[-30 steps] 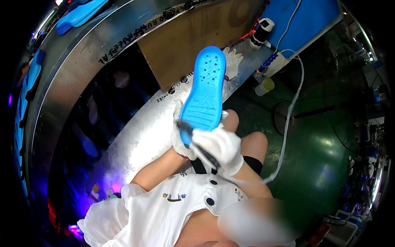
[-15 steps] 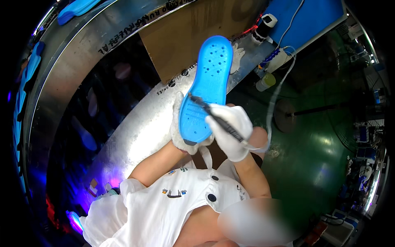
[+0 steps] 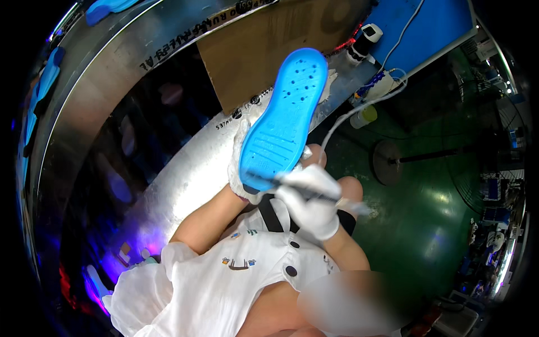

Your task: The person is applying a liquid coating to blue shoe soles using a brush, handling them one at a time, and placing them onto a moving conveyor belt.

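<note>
A bright blue shoe sole (image 3: 283,126) is tilted up in front of me, its ridged and holed face toward me. My gloved left hand (image 3: 238,160) grips it from behind, along the left edge and heel end; most of those fingers are hidden. In my gloved right hand (image 3: 311,202) is a thin black-handled brush (image 3: 270,182), blurred by motion, with its tip over the heel end. Whether the bristles touch the sole cannot be made out. A pale hose (image 3: 332,126) trails from the brush area.
A metal bench (image 3: 182,177) lies left, beside a dark channel holding several soles. Cardboard (image 3: 252,56) stands behind. Upper right are a white-and-black device (image 3: 368,36), a blue board (image 3: 429,28) and a yellow-lidded container (image 3: 368,114). A round stand base (image 3: 387,162) sits on the green floor.
My right hand has moved down toward me, taking the brush from the sole's middle to its heel end. The hose has swung left. The sole has shifted and tilted slightly.
</note>
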The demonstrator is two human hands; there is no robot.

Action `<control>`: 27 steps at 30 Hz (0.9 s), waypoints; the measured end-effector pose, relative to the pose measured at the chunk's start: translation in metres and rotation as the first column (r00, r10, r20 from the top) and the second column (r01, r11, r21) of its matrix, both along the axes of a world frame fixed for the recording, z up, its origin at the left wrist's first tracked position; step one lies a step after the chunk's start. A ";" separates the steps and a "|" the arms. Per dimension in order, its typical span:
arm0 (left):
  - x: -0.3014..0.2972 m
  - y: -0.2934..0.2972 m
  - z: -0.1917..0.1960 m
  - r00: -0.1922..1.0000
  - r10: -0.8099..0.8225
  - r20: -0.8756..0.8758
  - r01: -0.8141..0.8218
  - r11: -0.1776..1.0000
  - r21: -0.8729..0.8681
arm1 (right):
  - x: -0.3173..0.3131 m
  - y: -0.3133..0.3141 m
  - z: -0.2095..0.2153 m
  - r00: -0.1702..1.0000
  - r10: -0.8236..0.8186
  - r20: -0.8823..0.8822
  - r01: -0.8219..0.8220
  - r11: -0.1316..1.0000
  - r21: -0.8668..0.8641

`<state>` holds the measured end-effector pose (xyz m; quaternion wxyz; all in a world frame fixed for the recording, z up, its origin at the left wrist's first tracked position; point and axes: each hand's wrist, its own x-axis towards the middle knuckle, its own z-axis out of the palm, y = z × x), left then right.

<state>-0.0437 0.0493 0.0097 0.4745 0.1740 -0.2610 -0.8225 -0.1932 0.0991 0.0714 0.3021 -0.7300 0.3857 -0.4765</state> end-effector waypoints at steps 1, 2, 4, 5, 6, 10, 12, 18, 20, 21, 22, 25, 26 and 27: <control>0.002 0.000 0.000 0.999 0.009 0.042 -0.007 0.999 -0.047 | -0.001 -0.010 -0.005 0.986 -0.134 0.095 0.129 0.990 0.056; 0.006 -0.003 -0.001 0.998 -0.007 -0.066 0.010 0.999 0.037 | -0.008 -0.018 -0.004 0.989 -0.148 -0.020 0.143 0.979 -0.146; 0.017 -0.008 0.001 0.947 -0.058 -0.316 0.137 0.963 0.234 | -0.015 -0.014 -0.002 0.979 0.026 -0.203 -0.092 0.943 -0.321; 0.021 -0.010 0.004 0.948 -0.064 -0.313 0.162 0.941 0.297 | -0.017 -0.007 -0.001 0.939 0.004 -0.345 -0.136 0.923 -0.361; 0.023 -0.009 0.007 0.960 -0.019 -0.280 0.141 0.896 0.422 | -0.016 -0.002 0.004 0.923 0.047 -0.381 -0.169 0.941 -0.294; 0.044 -0.038 -0.027 0.556 -0.602 -0.573 0.704 0.708 -0.061 | -0.022 -0.022 0.010 0.986 0.157 -0.056 -0.154 0.986 0.062; 0.050 -0.035 -0.016 0.848 -0.406 -0.342 0.485 0.854 0.189 | -0.025 -0.023 0.013 0.930 0.244 -0.275 -0.275 0.958 -0.082; 0.068 -0.047 0.019 0.802 -0.582 0.136 0.577 0.813 0.077 | -0.027 -0.025 0.019 0.968 0.190 -0.162 -0.192 0.981 0.004; 0.058 -0.045 0.012 0.912 -0.398 0.096 0.390 0.916 0.092 | -0.025 -0.024 0.024 0.901 0.214 -0.377 -0.276 0.954 -0.116; 0.055 -0.045 0.010 0.937 -0.331 0.113 0.317 0.940 0.127 | -0.024 -0.015 0.031 0.823 0.202 -0.532 -0.310 0.943 -0.121; 0.052 -0.046 0.012 0.956 -0.258 0.138 0.237 0.960 0.150 | -0.022 -0.009 0.038 0.722 0.182 -0.667 -0.360 0.923 -0.138; 0.068 -0.041 0.036 0.888 -0.332 0.317 0.285 0.940 0.187 | -0.025 -0.019 0.034 0.905 0.200 -0.375 -0.281 0.944 -0.174; 0.072 -0.042 0.040 0.863 -0.465 0.196 0.429 0.881 0.200 | -0.028 -0.023 0.034 0.914 0.123 -0.388 -0.195 0.969 -0.153; 0.069 -0.040 0.054 0.882 -0.332 0.335 0.291 0.942 0.168 | -0.027 -0.024 0.034 0.890 0.134 -0.437 -0.229 0.958 -0.174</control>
